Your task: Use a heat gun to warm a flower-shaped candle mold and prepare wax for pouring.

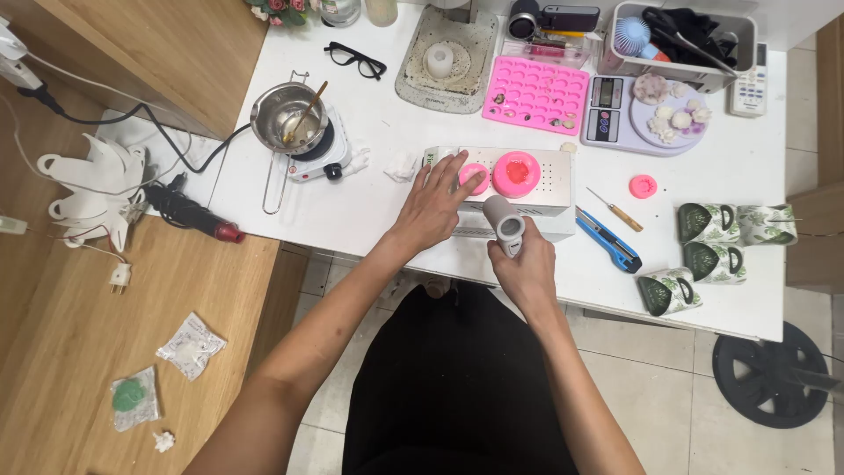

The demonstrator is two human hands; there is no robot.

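Observation:
My left hand rests on a white box near the table's front edge, its fingertips touching a small pink round mould. A larger pink mould with red filling sits just to the right on the same box. My right hand grips a small grey-and-white handheld blower, its nozzle pointing up toward the moulds.
A metal pot on a small hot plate stands at left, with black glasses behind. A pink silicone tray, digital scale, blue utility knife, awl and leaf-patterned paper boxes lie right. A heat gun lies off the left edge.

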